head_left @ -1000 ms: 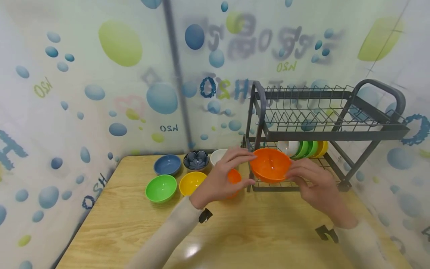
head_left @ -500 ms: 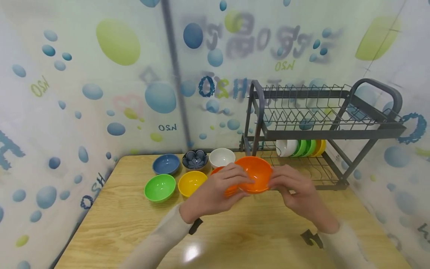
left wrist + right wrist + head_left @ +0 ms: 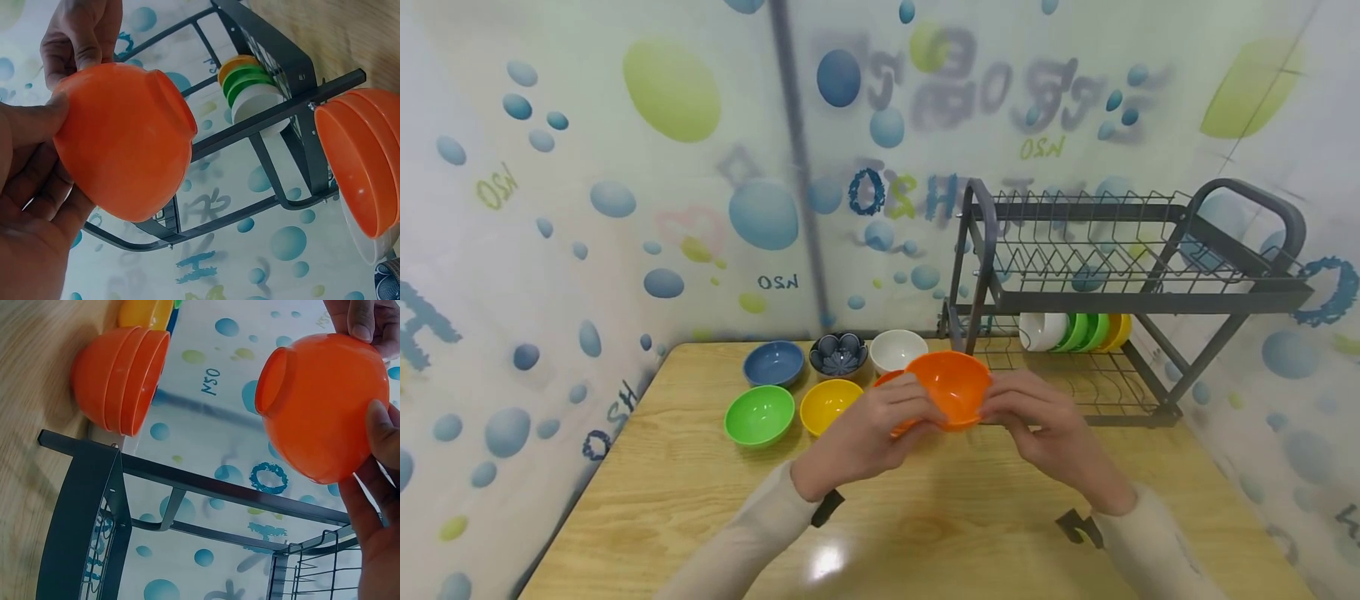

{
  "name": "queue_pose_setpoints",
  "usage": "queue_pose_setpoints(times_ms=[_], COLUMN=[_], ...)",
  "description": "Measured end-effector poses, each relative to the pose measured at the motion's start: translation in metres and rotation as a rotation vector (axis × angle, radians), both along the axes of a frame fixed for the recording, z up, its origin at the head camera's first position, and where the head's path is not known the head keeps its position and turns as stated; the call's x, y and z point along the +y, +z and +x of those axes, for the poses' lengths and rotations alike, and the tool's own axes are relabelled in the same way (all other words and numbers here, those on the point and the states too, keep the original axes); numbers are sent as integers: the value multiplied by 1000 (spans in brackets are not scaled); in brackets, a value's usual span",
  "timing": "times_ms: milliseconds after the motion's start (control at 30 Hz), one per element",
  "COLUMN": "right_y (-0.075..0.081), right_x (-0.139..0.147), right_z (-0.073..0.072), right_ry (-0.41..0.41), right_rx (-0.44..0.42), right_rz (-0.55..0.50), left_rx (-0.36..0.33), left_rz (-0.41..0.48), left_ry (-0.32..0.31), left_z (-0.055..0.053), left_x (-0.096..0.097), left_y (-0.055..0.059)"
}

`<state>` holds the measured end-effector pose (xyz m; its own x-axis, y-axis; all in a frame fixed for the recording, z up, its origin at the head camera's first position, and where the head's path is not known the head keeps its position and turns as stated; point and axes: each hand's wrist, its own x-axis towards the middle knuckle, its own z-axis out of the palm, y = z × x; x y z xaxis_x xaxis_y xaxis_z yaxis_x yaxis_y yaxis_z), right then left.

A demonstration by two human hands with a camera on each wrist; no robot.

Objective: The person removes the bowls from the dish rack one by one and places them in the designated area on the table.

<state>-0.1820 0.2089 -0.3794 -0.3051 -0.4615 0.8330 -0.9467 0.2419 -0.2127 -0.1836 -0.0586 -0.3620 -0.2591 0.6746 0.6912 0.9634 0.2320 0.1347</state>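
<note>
"Orange bowl [image 3: 955, 387] up in the air, I see; where exactly, reckoned from the dish rack [image 3: 1150, 302]?"

"In front of the rack's left end, above the wooden tabletop [image 3: 625, 500]; it is tilted, its hollow facing the head camera; both wrist views show its outside and foot ring."

"And the hands?"

"The left hand [image 3: 880, 425] is partly closed, thumb and fingers pinching the bowl's left side at the rim; the right hand [image 3: 1047, 421] is bent in much the same way, gripping the right side; both hold the one bowl between them, in cream sleeves [image 3: 767, 525]."

"What stands left of the rack?"

"Two rows on the tabletop; in the back row, going away from the rack, a white bowl [image 3: 897, 350], a dark flower-shaped bowl [image 3: 838, 356] and a blue bowl [image 3: 774, 364]; in the front row, in the same direction, a stack of nested orange bowls [image 3: 119, 381], a yellow bowl [image 3: 830, 407] and a green bowl [image 3: 760, 415]; the head view hides much of that stack, though the right wrist view shows its rims plainly."

"And inside the rack?"

"On its lower tier a row of bowls [image 3: 1078, 332] stands on edge; white at the left end, green in the middle, yellow at the right; behind the rack is a backdrop [image 3: 700, 167] printed with blue and green bubbles."
</note>
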Motion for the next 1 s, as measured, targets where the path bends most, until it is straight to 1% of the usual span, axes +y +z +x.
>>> queue_pose_setpoints(times_ms=[200,300,500,567,667,767,900,1000], right_y=[-2,-2,-2,-2,-1,0,3,7], right_x=[-4,-6,-4,-4,-3,-3,-4,-4], right_z=[-3,-5,-13,-17,-24,-30,-38,-44], right_ry=[-7,-37,-133,-177,-255,-302,-331,-357], right_rx=[-26,-46,-136,-167,-214,-305,-487,-619], right_rz=[4,6,10,1,-35,-100,-189,-218], left_rx=[-21,-24,-47,-47,-70,-115,-176,-204], left_rz=[39,47,64,71,87,101,108,108], left_ry=[-3,9,53,67,78,90,117,138], left_z=[-5,-8,-17,-21,-27,-32,-38,-43], left_x=[-4,-7,-14,-16,-19,-22,-26,-28], left_y=[-3,-5,-10,-13,-15,-18,-22,-26])
